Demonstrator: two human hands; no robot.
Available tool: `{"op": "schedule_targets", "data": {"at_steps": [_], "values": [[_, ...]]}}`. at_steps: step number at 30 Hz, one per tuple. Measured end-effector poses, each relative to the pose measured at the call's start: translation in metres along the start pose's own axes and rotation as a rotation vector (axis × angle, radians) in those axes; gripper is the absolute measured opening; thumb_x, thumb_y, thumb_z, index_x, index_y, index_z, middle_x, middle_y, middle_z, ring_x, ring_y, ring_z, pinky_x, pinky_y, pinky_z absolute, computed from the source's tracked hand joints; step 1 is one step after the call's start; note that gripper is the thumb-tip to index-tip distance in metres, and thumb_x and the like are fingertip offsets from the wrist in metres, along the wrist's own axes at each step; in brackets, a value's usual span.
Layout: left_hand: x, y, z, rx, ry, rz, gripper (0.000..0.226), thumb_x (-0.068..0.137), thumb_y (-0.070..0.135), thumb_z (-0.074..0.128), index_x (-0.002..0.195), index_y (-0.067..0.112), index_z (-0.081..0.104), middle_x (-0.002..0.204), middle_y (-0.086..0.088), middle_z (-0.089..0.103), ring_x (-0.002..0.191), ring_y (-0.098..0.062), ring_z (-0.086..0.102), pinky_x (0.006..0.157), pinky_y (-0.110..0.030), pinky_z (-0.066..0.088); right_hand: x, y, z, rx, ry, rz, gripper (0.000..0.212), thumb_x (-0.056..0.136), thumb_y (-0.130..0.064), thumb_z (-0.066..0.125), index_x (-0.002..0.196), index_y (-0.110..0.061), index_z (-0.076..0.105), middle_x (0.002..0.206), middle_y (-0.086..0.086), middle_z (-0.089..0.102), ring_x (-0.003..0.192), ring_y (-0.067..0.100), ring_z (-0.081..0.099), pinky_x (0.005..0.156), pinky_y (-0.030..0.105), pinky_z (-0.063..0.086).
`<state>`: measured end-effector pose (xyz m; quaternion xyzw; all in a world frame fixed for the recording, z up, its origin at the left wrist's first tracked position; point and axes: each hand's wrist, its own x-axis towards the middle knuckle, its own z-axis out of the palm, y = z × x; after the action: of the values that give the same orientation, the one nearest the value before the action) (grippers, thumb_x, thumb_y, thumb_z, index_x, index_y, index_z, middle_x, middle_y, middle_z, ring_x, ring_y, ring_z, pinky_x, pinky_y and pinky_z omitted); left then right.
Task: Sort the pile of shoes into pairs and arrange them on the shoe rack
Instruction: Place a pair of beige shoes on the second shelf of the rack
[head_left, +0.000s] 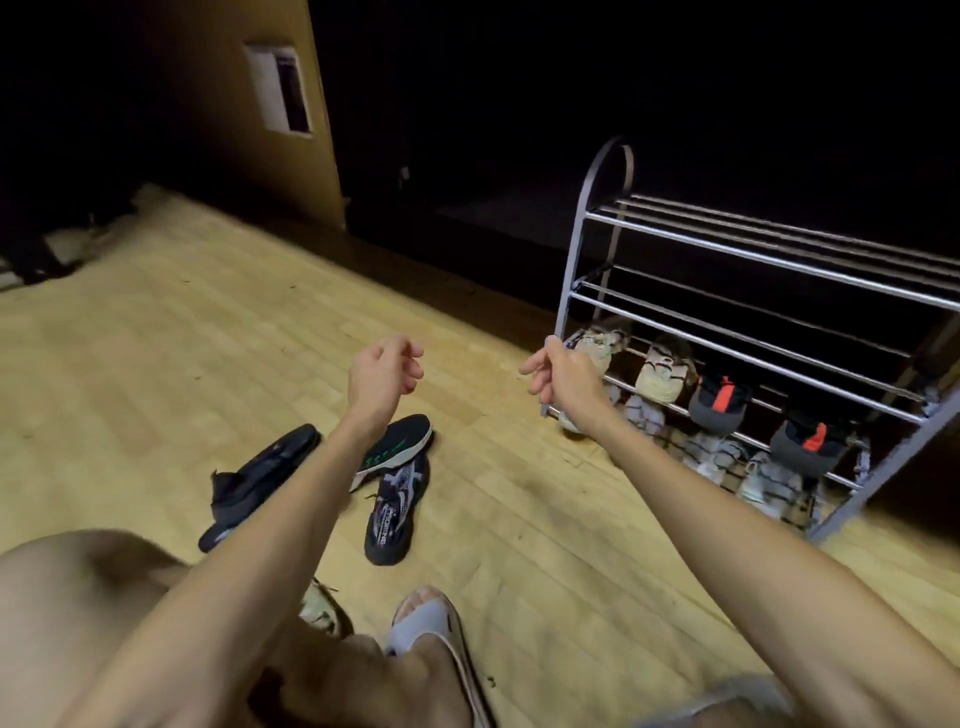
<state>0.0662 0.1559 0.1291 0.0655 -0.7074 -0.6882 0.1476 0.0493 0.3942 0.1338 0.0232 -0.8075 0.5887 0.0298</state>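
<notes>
The metal shoe rack (769, 255) stands at the right; its upper two tiers are bare. A lower tier carries two beige shoes (661, 375) and two dark grey shoes with orange marks (719, 401), with grey-white shoes (763, 480) underneath. On the floor lie a black shoe (260, 480), a black shoe with a green sole (397, 447) on its side and a black patterned shoe (396, 512). A beige shoe (317, 608) peeks out under my left arm. My left hand (384, 370) hovers above the black shoes, loosely curled and holding nothing. My right hand (561, 375) grips the rack's front left post.
Pale wooden floor (156, 364) spreads left and ahead. My foot in a white slide sandal (431, 621) is near the bottom, my knee at the lower left. A wall panel with a small white hatch (280, 88) stands behind; beyond the rack it is dark.
</notes>
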Motion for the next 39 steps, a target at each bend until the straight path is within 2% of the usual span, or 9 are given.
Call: {"op": "schedule_targets", "data": {"at_steps": [7,10,14,20,27,30,33,35,39], "values": [[0.0,-0.037,-0.073,0.11,0.067,-0.07,0.031,0.095,0.03,0.045,0.081,0.014,0.066,0.058,0.006,0.061,0.048,-0.005,0.05,0.049,-0.019,0.042,0.007,0.002,0.077,-0.136,-0.198,-0.025,0.057,0.097,-0.05,0.028,0.08,-0.019,0.073,0.063,-0.003,0.065,0.051,0.006,0.055,0.06,0.027,0.043],[0.0,-0.06,-0.098,0.136,0.107,-0.124,0.031,0.097,0.029,0.044,0.082,0.013,0.066,0.061,0.004,0.062,0.048,-0.006,0.051,0.048,-0.017,0.042,0.02,0.015,0.104,-0.173,-0.27,-0.008,0.053,0.099,-0.048,0.028,0.084,-0.022,0.071,0.071,-0.003,0.066,0.051,0.004,0.054,0.057,0.024,0.039],[-0.001,-0.101,-0.129,0.124,0.175,-0.228,0.031,0.099,0.027,0.042,0.084,0.012,0.065,0.065,0.001,0.061,0.054,-0.011,0.05,0.056,-0.026,0.04,0.039,0.04,0.141,-0.177,-0.356,0.05,0.046,0.097,-0.048,0.03,0.087,-0.024,0.068,0.075,-0.005,0.066,0.054,0.007,0.054,0.055,0.023,0.037],[0.004,-0.156,-0.157,0.088,0.325,-0.345,0.03,0.097,0.022,0.045,0.08,0.01,0.066,0.062,0.004,0.063,0.053,-0.007,0.051,0.056,-0.022,0.043,0.054,0.083,0.201,-0.193,-0.474,0.155,0.043,0.098,-0.05,0.032,0.089,-0.026,0.068,0.082,-0.003,0.065,0.064,0.012,0.055,0.06,0.027,0.038],[0.005,-0.201,-0.167,0.188,0.365,-0.5,0.021,0.092,0.021,0.052,0.081,0.011,0.068,0.075,-0.002,0.063,0.072,-0.02,0.053,0.067,-0.032,0.039,0.044,0.13,0.251,-0.232,-0.579,0.25,0.037,0.09,-0.049,0.038,0.087,-0.028,0.068,0.082,-0.006,0.065,0.065,0.011,0.056,0.071,0.031,0.044],[-0.001,-0.21,-0.174,0.275,0.407,-0.542,0.022,0.093,0.027,0.052,0.088,0.011,0.065,0.084,-0.001,0.063,0.082,-0.02,0.056,0.075,-0.034,0.042,0.027,0.149,0.265,-0.24,-0.605,0.307,0.051,0.078,-0.056,0.037,0.096,-0.021,0.069,0.079,-0.007,0.065,0.064,0.01,0.055,0.065,0.03,0.042],[-0.021,-0.223,-0.193,0.463,0.54,-0.702,0.032,0.096,0.028,0.046,0.096,0.001,0.064,0.094,-0.009,0.066,0.092,-0.029,0.061,0.08,-0.036,0.047,0.011,0.159,0.279,-0.271,-0.676,0.334,0.052,0.075,-0.051,0.035,0.097,-0.015,0.065,0.084,-0.002,0.064,0.068,0.013,0.053,0.066,0.031,0.039],[-0.036,-0.235,-0.204,0.401,0.586,-0.861,0.03,0.096,0.024,0.048,0.094,-0.003,0.062,0.096,-0.017,0.064,0.096,-0.034,0.063,0.085,-0.041,0.051,0.001,0.164,0.285,-0.274,-0.701,0.379,0.047,0.075,-0.049,0.038,0.093,-0.014,0.063,0.087,0.003,0.064,0.074,0.019,0.053,0.071,0.035,0.039],[-0.052,-0.248,-0.211,0.378,0.578,-1.214,0.043,0.092,0.014,0.05,0.13,-0.005,0.053,0.134,-0.022,0.055,0.122,-0.035,0.055,0.098,-0.042,0.048,-0.016,0.17,0.288,-0.291,-0.748,0.41,0.046,0.077,-0.048,0.035,0.093,-0.017,0.065,0.09,0.004,0.067,0.08,0.023,0.056,0.079,0.039,0.044]]}}
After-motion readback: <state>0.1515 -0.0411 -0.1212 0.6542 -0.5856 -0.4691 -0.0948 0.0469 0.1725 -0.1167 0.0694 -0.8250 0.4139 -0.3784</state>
